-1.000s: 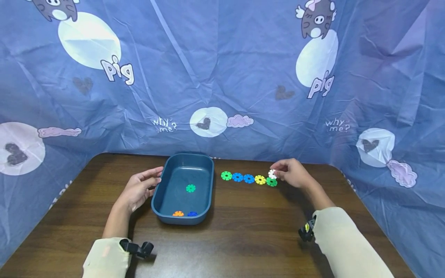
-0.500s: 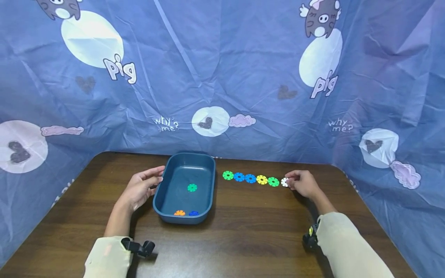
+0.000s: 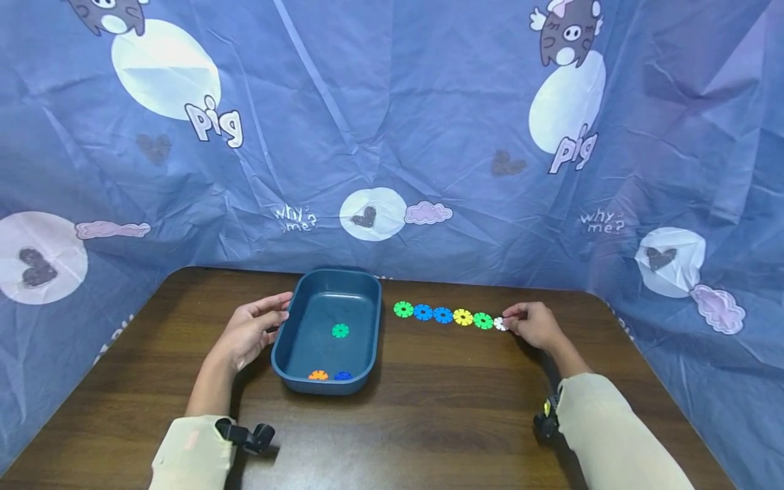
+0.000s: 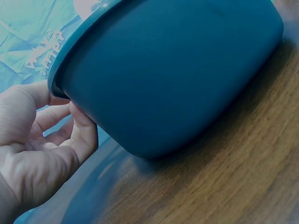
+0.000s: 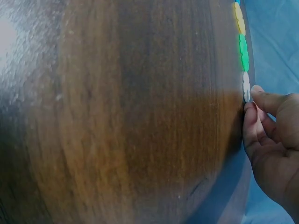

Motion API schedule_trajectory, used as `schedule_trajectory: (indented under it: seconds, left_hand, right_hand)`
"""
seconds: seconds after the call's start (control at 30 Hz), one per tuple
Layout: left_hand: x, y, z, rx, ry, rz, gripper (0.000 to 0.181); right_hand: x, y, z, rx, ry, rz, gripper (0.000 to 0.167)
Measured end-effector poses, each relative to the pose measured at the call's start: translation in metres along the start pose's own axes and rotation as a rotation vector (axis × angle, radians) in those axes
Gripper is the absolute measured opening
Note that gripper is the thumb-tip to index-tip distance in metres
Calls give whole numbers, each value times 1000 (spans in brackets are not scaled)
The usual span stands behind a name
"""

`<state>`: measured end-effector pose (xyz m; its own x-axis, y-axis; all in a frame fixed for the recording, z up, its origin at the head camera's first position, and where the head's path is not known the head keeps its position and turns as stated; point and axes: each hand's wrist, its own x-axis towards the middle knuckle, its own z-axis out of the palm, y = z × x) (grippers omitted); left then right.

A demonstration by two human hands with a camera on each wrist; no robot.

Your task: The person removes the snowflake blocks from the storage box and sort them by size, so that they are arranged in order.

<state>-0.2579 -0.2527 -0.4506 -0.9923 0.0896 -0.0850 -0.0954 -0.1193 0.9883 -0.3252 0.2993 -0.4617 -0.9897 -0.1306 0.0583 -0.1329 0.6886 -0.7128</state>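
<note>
My left hand (image 3: 248, 331) is at the left side of a dark teal plastic bin (image 3: 275, 347), its fingertips touching the outside just under the rim in the left wrist view. Inside the bin lie a green snowflake disc (image 3: 340, 331), an orange disc (image 3: 318, 375) and a blue disc (image 3: 343, 376). With thumb and fingertips my right hand (image 3: 534, 325) pinches a white snowflake disc (image 3: 499, 324) at the right end of a row on the table. Its neighbour is a green disc (image 3: 483, 320); the two look close together in the right wrist view (image 5: 244, 53).
Leftward the row continues with a yellow disc (image 3: 463, 317), two blue discs (image 3: 433, 314) and another green disc (image 3: 403, 309). The brown wooden table (image 3: 429, 422) ends at the back against a blue printed cloth (image 3: 392, 136).
My right hand has carried the white disc from above the green disc down to the table on its right, then slid it slightly left toward the row. My left hand stays at the bin.
</note>
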Motion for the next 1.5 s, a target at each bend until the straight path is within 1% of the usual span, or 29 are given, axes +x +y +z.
schedule_trajectory:
  seconds: [0.13, 0.23, 0.3, 0.43, 0.57, 0.77, 0.93, 1.07, 1.2, 1.3, 1.37, 1.5]
  left_hand:
    - [1, -1, -1, -6, 1, 1, 58]
    - [2, -1, -1, -13, -2, 2, 58]
    - [1, 0, -1, -12, 1, 1, 58]
    - [1, 0, -1, -1, 5, -4, 58]
    - [3, 0, -1, -9, -1, -6, 58]
    - [3, 0, 0, -9, 0, -9, 58]
    - [3, 0, 0, 0, -3, -7, 58]
    - [2, -1, 0, 5, -3, -8, 59]
    - [1, -1, 0, 11, -6, -8, 59]
    - [1, 0, -1, 13, -4, -5, 59]
    - [1, 0, -1, 16, -3, -5, 59]
    - [1, 0, -1, 23, 3, -10, 59]
  right_hand:
    - [1, -3, -1, 6, -3, -12, 15]
    - [5, -9, -3, -33, 12, -45, 14]
    - [8, -16, -4, -75, 28, -87, 14]
    - [16, -39, 0, -116, 40, -157, 15]
    - [23, -71, 11, -106, 17, -206, 14]
    - [33, -123, 41, -78, -28, -317, 10]
    - [36, -163, 74, -68, -85, -407, 10]
    - [38, -191, 100, -61, -146, -448, 13]
    - [38, -213, 122, -77, -212, -475, 15]
    - [37, -225, 135, -114, -251, -488, 14]
    - [36, -231, 143, -141, -270, -486, 13]
    - [36, -237, 158, -188, -311, -479, 17]
